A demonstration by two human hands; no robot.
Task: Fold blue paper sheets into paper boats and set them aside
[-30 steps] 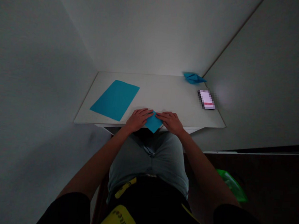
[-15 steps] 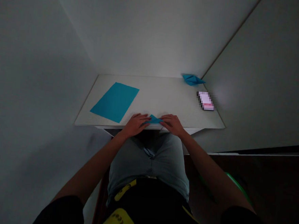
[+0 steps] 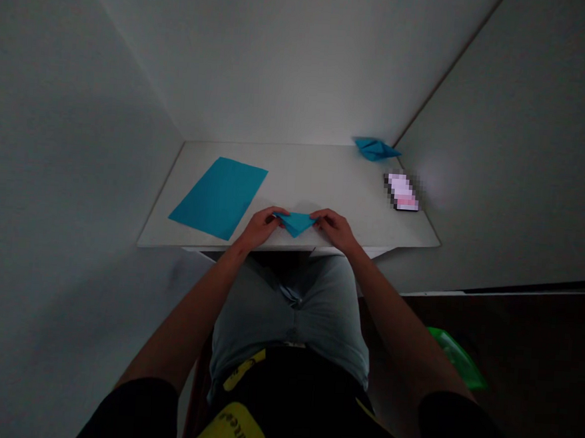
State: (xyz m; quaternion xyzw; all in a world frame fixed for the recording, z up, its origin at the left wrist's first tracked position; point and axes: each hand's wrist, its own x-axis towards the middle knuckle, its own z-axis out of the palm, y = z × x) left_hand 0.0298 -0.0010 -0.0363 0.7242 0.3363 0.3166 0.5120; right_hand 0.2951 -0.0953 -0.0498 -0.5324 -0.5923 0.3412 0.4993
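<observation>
Between my two hands is a small piece of folded blue paper [image 3: 297,224], its point turned toward me and its long edge away. My left hand [image 3: 264,226] pinches the left corner with fingers closed over it. The right corner is gripped by my right hand [image 3: 335,227], thumb and fingers together. Both hands are just above the front part of the white table [image 3: 295,179]. To the left of my left hand lies a flat sheet of blue paper [image 3: 218,197].
At the back right corner sits a folded blue paper boat [image 3: 376,149]. A phone [image 3: 402,192] with a lit, pixelated screen lies near the right edge. Walls enclose the table at the back and both sides. Something green [image 3: 458,357] is on the dark floor at right.
The folded paper now has its point toward me instead of away, and more of it shows. Both hands moved slightly away from my body. The view shifted a little.
</observation>
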